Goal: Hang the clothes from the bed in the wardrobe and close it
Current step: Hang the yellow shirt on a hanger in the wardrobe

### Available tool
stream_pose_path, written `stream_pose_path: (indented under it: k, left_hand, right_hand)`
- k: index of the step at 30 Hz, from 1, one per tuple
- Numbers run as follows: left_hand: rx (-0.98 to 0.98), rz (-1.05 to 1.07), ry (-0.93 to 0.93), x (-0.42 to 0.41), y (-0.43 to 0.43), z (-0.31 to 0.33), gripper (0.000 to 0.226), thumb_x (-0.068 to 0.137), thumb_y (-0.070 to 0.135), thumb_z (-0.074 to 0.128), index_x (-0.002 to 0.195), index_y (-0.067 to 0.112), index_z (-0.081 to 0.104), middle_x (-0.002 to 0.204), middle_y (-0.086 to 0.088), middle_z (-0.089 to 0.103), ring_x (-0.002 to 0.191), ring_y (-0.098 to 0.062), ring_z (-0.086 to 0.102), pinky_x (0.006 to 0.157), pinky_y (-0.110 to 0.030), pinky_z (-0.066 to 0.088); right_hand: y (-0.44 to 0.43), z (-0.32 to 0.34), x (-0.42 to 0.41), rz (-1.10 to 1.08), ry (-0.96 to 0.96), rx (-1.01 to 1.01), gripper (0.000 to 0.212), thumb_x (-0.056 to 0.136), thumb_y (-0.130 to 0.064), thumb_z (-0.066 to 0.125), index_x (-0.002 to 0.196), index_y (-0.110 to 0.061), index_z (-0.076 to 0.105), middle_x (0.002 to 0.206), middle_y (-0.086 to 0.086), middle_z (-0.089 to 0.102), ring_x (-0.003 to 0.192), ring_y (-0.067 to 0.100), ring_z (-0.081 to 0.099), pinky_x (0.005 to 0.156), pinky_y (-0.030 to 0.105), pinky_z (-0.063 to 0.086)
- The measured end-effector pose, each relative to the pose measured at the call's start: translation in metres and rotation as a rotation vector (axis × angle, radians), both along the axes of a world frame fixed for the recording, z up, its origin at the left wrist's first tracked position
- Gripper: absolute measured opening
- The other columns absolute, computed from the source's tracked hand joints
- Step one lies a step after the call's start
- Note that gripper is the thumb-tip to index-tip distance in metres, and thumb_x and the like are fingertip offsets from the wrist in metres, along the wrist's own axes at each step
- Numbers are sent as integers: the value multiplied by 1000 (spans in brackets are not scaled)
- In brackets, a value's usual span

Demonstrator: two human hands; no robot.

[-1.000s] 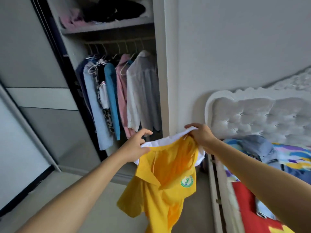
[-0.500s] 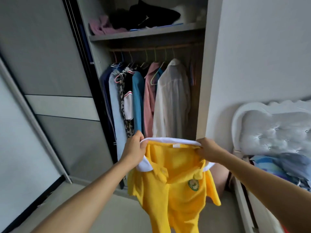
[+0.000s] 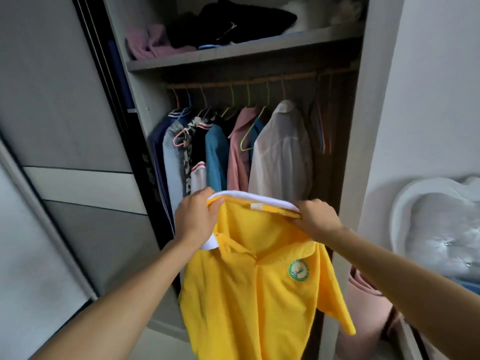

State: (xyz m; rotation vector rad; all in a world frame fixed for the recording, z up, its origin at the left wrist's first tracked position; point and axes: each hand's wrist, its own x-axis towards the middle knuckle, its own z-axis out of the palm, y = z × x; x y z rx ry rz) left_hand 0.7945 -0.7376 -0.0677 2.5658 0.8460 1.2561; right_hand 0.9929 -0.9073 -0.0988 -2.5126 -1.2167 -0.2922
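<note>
Yellow shirt (image 3: 249, 287) faces the wardrobe (image 3: 363, 131).
Left grip (image 3: 197, 219) and right grip (image 3: 318, 220) pinch its collar (image 3: 259, 200); empty hangers (image 3: 321, 126) at one o'clock, nearer right.

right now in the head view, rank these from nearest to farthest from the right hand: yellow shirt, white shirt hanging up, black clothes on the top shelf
1. yellow shirt: gripped at its collar by the right hand.
2. white shirt: hanging just above and behind that hand.
3. black clothes: up on the top shelf, farthest.
</note>
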Motion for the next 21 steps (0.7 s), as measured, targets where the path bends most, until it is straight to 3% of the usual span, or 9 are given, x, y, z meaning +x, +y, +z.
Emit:
stream_pose_path:
  k: [2,4,6,8,10,12,16,18,21]
  left_hand:
    - [30,38,6,25,23,6,25,89,31,63,78,10,56,77,-16,64,75,-40,58,57,-33,32]
    - [40,81,-1,46,49,8,23,90,31,62,91,8,61,82,-19,66,79,-43,58,57,-36,36]
    - [17,109,-3,63,74,5,27,91,32,60,106,9,62,85,-20,67,82,-44,59,60,-41,44]
    - [-37,121,-13,78,99,2,29,91,32,59,109,10,62,88,-20,67,84,-42,60,64,-43,47]
    - [-101,81,-43,93,120,3,27,90,31,60,106,10,64,90,-18,68,87,-40,60,66,-42,48]
    - [-134,-6,-58,110,134,5,19,88,30,62,89,11,62,83,-14,64,82,-38,59,64,-40,47]
    - [-38,-155,7,143,144,14,18,88,29,63,79,15,58,68,-12,60,71,-35,57,58,-41,46]
    - [64,-198,43,156,153,19,19,90,25,63,84,8,60,69,-16,60,70,-37,56,53,-37,37]
    - [221,-246,69,170,178,29,18,88,20,65,84,3,60,72,-18,61,69,-39,58,54,-32,28]
  right_hand:
    - [23,5,21,6,170,31,29,88,-46,63,95,-19,63,80,-5,59,68,12,56,48,16,32]
    - [41,13,41,92,528,143,31,79,-47,74,82,-19,61,76,-6,61,68,9,60,51,16,43]
    - [52,21,58,243,841,158,30,77,-40,77,92,-17,67,89,1,71,81,15,69,68,24,57]
    - [59,22,75,395,1127,141,38,83,-30,72,112,-8,67,108,10,72,100,26,69,90,38,56]
    - [66,21,89,459,1326,114,38,89,-19,67,121,0,61,119,16,67,111,32,64,96,41,52]
    - [80,18,97,364,1123,76,29,90,-20,66,113,-3,63,112,13,69,105,29,66,88,36,55]
    - [108,9,109,-78,115,-16,11,92,-22,52,96,-14,60,95,6,64,86,27,63,70,37,52]
    - [114,6,112,-172,-63,-42,24,94,-14,45,113,-16,59,107,7,63,94,30,64,73,36,52]
    - [120,9,114,-219,-90,-15,33,97,-10,46,129,-17,53,113,5,63,100,25,64,75,30,50]
